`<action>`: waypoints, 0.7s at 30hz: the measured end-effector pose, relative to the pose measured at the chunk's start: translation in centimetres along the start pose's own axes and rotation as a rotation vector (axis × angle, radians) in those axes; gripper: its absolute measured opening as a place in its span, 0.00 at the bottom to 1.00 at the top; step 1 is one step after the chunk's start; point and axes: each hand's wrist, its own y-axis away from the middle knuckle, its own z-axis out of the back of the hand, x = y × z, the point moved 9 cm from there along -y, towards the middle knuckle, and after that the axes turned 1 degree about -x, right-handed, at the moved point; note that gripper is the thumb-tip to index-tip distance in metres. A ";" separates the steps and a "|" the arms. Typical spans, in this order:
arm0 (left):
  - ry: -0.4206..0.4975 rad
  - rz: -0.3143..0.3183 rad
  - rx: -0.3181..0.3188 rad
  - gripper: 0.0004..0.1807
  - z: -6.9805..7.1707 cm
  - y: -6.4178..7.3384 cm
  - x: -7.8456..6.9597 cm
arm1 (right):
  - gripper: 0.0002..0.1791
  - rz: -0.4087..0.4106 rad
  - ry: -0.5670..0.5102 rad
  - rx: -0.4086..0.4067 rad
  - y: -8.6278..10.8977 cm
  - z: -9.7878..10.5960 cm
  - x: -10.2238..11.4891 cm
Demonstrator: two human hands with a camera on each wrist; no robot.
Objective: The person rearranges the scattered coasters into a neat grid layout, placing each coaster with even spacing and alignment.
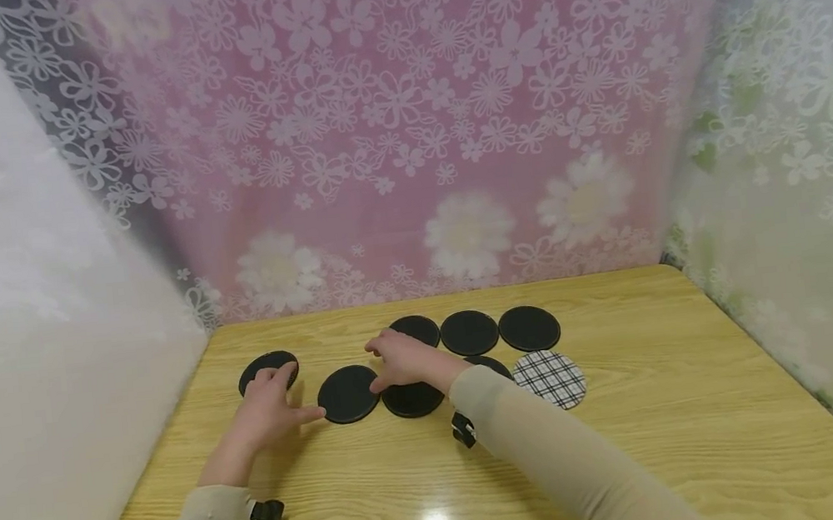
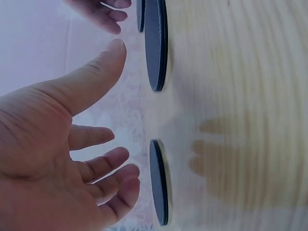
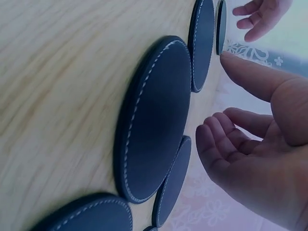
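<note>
My left hand (image 1: 268, 408) is over the table at the left, its fingers spread above the leftmost black round coaster (image 1: 262, 362). Its thumb points toward another black coaster (image 1: 347, 395), whose right edge lies close to my right thumb. Held above the black coaster (image 1: 412, 400) in the near row, my right hand (image 1: 407, 360) has its fingers loosely bent. Both palms show empty in the wrist views. Pale stitching runs round the rim of the black coaster (image 3: 156, 115) under the right hand. My right wrist hides part of another black coaster (image 1: 493, 365).
Three black coasters, one of them the far right coaster (image 1: 529, 329), line the back row. A black-and-white plaid disc (image 1: 551, 379) ends the near row. The wooden table (image 1: 701, 400) meets a pink floral curtain (image 1: 393, 170) behind and pale sheets at both sides.
</note>
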 end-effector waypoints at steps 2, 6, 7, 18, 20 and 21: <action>-0.031 0.004 -0.017 0.60 0.3 -0.1 0.6 | 0.42 0.003 0.005 -0.001 -0.3 -0.1 0.3; -0.054 0.024 -0.054 0.60 0.8 -0.5 1.5 | 0.46 -0.005 -0.001 -0.024 -1.1 -0.2 0.8; -0.053 0.029 -0.058 0.60 1.0 -0.6 1.6 | 0.47 -0.011 -0.013 -0.030 -1.4 -0.3 0.9; -0.021 0.143 -0.064 0.60 1.7 -1.7 6.4 | 0.50 -0.044 -0.106 -0.050 -3.8 -2.1 2.1; -0.002 0.158 -0.048 0.62 1.6 -1.8 7.3 | 0.50 -0.048 -0.108 -0.053 -4.1 -2.2 2.3; 0.006 0.166 -0.038 0.62 1.6 -1.9 7.6 | 0.50 -0.048 -0.113 -0.054 -4.2 -2.2 2.4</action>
